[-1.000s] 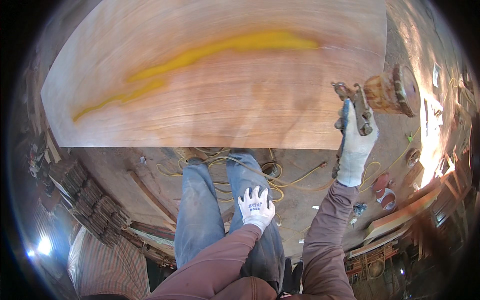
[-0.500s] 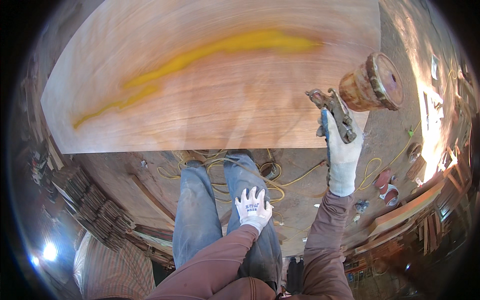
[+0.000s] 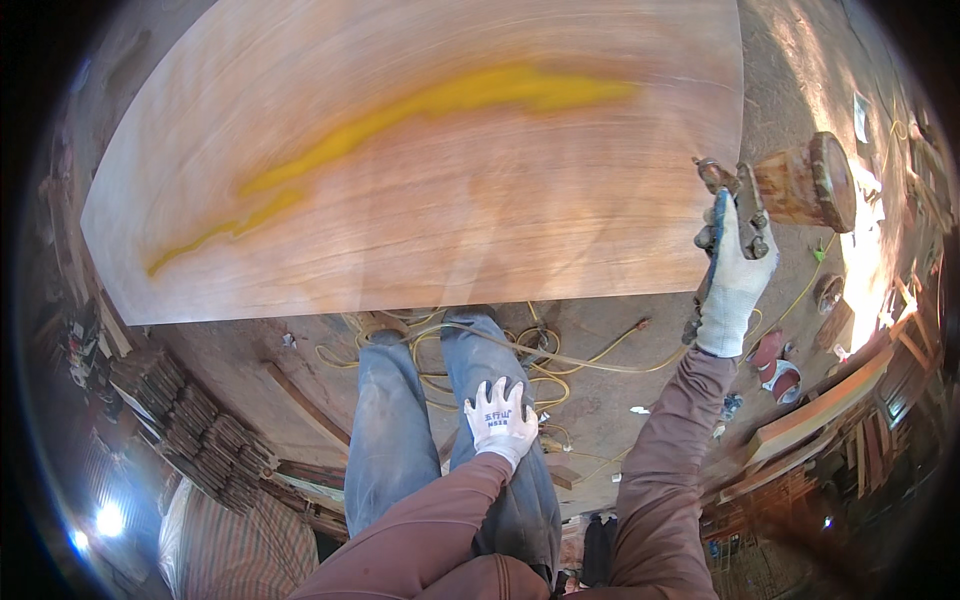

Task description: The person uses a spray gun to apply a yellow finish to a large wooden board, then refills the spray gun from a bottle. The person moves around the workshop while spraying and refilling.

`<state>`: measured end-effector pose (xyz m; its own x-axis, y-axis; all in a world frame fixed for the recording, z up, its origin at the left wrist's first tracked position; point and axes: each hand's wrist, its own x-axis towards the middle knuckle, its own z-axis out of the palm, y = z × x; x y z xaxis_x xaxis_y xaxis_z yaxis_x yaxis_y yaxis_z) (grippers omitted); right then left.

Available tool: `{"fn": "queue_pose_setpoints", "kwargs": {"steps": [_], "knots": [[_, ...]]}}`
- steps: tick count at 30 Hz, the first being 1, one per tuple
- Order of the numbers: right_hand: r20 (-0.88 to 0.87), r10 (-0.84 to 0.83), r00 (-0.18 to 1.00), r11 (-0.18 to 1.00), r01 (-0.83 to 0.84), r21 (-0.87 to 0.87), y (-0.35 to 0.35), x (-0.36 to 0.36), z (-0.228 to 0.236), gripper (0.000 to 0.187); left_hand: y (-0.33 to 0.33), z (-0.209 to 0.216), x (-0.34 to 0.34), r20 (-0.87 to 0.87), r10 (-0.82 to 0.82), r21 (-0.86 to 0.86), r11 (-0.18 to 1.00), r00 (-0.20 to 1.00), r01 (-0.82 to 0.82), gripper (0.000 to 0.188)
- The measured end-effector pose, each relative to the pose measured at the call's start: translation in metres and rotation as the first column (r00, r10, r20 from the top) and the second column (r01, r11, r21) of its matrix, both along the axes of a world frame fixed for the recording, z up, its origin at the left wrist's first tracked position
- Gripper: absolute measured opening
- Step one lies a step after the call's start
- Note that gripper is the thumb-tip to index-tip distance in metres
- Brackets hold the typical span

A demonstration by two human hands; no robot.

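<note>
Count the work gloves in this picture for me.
2. One white glove is on the left hand, resting on the right leg; another is on the right hand, gripping the spray gun. More could be hidden from view.

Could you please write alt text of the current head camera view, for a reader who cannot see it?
A person's gloved right grip holds what looks like a stained spray gun with a cup, near the right end of a wood-grain board with a long yellow streak. The gloved left grip rests on the person's right leg.
</note>
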<state>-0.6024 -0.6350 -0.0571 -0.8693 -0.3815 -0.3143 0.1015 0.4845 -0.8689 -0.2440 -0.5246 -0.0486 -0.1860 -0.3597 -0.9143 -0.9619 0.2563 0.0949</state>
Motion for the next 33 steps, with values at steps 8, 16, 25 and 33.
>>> {"fn": "queue_pose_setpoints", "kwargs": {"steps": [8,16,25,33], "knots": [[-0.120,0.068,0.990,0.996,-0.061,0.064,0.001,-0.012,-0.004,0.021,-0.005,0.001,-0.004,0.005,-0.017,0.023,1.000,1.000,0.017,0.053],[0.175,0.150,0.973,0.988,-0.152,-0.006,-0.017,0.016,0.007,0.022,-0.004,-0.001,-0.005,0.002,-0.035,0.021,0.999,0.999,0.035,0.053],[-0.149,0.081,0.986,0.992,-0.064,0.113,-0.006,-0.010,-0.005,0.027,-0.009,0.006,-0.006,0.014,-0.028,0.020,0.999,0.999,0.028,0.052],[0.233,0.189,0.954,0.982,-0.179,-0.064,-0.024,0.063,0.021,0.044,-0.005,0.012,0.015,-0.054,-0.042,0.005,0.999,0.998,0.042,0.050]]}}
